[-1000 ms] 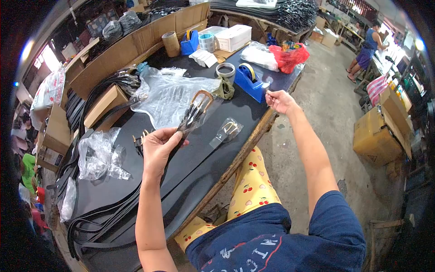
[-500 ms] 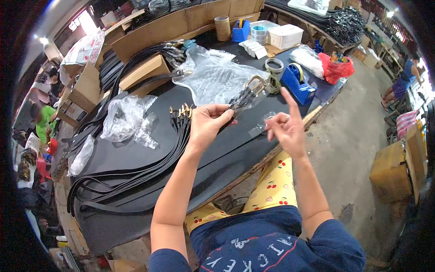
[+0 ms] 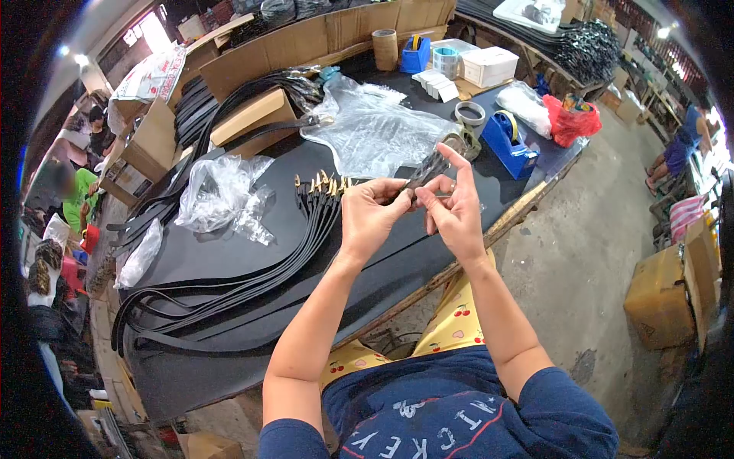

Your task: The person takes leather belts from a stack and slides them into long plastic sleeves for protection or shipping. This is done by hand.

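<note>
A black belt end in clear plastic (image 3: 428,170) is pinched between the thumb and fingers of my left hand (image 3: 373,216). My right hand (image 3: 459,216) is closed against the same wrapped end from the right, its thumb and fingertips pressed together there and its index finger raised. The buckle at the far end is mostly hidden by plastic and fingers. Beside my left hand lies a bundle of black belts (image 3: 317,206) with gold-coloured buckles, its straps curving across the black table (image 3: 252,382). A large clear plastic bag (image 3: 363,134) spreads out beyond my hands.
A blue tape dispenser (image 3: 511,149) and a tape roll (image 3: 469,115) stand near the table's right edge. Farther back are a white box (image 3: 489,67) and a red bag (image 3: 572,122). Crumpled plastic (image 3: 218,195) lies left. Other people are in the background.
My right hand has moved left and up to meet the belt end and now closes on it. My left hand has shifted slightly right, keeping its pinch.
</note>
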The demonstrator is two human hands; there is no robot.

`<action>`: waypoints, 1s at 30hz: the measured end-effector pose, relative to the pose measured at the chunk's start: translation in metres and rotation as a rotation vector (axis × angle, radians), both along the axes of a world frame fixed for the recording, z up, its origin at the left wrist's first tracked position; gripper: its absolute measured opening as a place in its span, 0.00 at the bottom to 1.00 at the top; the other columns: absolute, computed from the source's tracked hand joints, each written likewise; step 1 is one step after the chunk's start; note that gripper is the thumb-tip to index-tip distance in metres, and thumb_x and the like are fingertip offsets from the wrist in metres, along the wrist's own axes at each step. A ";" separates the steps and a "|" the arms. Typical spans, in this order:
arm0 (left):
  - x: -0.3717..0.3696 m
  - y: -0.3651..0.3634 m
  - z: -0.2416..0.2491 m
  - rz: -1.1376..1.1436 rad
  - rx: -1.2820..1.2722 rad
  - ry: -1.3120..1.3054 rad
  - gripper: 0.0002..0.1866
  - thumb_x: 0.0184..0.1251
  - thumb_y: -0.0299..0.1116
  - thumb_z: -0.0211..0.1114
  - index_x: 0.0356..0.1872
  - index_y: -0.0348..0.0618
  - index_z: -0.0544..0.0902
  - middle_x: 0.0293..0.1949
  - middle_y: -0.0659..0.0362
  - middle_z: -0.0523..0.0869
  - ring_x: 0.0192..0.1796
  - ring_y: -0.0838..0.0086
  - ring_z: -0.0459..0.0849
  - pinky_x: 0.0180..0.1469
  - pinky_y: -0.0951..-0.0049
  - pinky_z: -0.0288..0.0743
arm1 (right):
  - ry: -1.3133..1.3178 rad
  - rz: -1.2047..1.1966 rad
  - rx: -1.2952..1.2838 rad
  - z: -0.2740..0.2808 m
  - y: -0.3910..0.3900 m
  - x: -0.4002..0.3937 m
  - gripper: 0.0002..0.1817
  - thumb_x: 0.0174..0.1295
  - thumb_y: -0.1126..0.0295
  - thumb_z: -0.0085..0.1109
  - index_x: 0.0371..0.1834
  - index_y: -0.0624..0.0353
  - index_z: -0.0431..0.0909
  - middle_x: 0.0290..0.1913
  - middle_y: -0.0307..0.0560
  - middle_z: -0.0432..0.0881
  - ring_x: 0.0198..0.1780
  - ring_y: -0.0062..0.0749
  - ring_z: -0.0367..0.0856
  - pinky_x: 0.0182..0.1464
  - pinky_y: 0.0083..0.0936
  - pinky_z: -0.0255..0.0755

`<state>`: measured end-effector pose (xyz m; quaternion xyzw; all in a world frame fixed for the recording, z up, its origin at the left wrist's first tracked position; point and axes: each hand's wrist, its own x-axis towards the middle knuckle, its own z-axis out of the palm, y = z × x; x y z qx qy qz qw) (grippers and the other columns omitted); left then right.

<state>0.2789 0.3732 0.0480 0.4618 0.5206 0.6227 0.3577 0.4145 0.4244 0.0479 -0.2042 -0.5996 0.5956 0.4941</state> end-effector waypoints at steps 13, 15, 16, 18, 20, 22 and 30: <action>0.012 -0.006 0.002 0.122 0.088 0.203 0.08 0.59 0.24 0.66 0.39 0.31 0.85 0.32 0.59 0.87 0.33 0.83 0.83 0.37 0.83 0.78 | -0.028 -0.085 -0.019 0.005 -0.005 -0.001 0.36 0.59 0.83 0.56 0.69 0.53 0.52 0.26 0.40 0.76 0.16 0.12 0.67 0.15 0.10 0.58; 0.013 -0.007 0.002 0.135 0.118 0.210 0.08 0.59 0.23 0.66 0.39 0.32 0.85 0.32 0.60 0.87 0.33 0.84 0.83 0.36 0.83 0.77 | -0.029 -0.149 -0.031 0.005 -0.006 -0.002 0.36 0.58 0.82 0.59 0.68 0.51 0.53 0.25 0.40 0.78 0.15 0.13 0.67 0.15 0.11 0.57; 0.014 -0.007 0.003 0.141 0.140 0.244 0.08 0.59 0.23 0.66 0.39 0.31 0.85 0.31 0.60 0.87 0.33 0.84 0.83 0.36 0.84 0.77 | -0.031 -0.150 -0.031 0.005 -0.007 -0.002 0.36 0.58 0.82 0.59 0.68 0.51 0.53 0.25 0.40 0.78 0.15 0.13 0.67 0.15 0.11 0.57; 0.015 -0.008 0.005 0.146 0.163 0.276 0.08 0.59 0.23 0.66 0.39 0.31 0.85 0.31 0.60 0.87 0.33 0.84 0.82 0.36 0.84 0.76 | -0.055 -0.229 -0.072 0.004 -0.009 -0.002 0.37 0.57 0.81 0.62 0.68 0.51 0.54 0.24 0.40 0.79 0.14 0.14 0.67 0.14 0.13 0.57; 0.015 -0.008 0.006 0.146 0.174 0.318 0.08 0.59 0.23 0.65 0.39 0.31 0.85 0.31 0.61 0.87 0.33 0.85 0.82 0.36 0.84 0.76 | -0.085 -0.259 -0.092 0.006 -0.010 -0.002 0.38 0.56 0.81 0.63 0.68 0.51 0.54 0.23 0.39 0.78 0.13 0.14 0.67 0.13 0.14 0.57; 0.014 -0.007 0.004 0.132 0.155 0.293 0.08 0.60 0.23 0.65 0.39 0.31 0.85 0.31 0.60 0.87 0.33 0.84 0.82 0.36 0.84 0.76 | -0.116 -0.288 -0.114 0.005 -0.010 -0.001 0.38 0.55 0.80 0.64 0.67 0.51 0.54 0.23 0.39 0.78 0.13 0.14 0.67 0.13 0.15 0.57; -0.006 -0.006 0.015 -0.127 -0.072 -0.105 0.09 0.61 0.25 0.66 0.40 0.30 0.84 0.33 0.57 0.87 0.33 0.79 0.85 0.38 0.80 0.79 | 0.174 -0.149 -0.085 -0.015 0.001 -0.002 0.50 0.54 0.80 0.66 0.74 0.42 0.41 0.44 0.51 0.73 0.20 0.20 0.76 0.16 0.14 0.68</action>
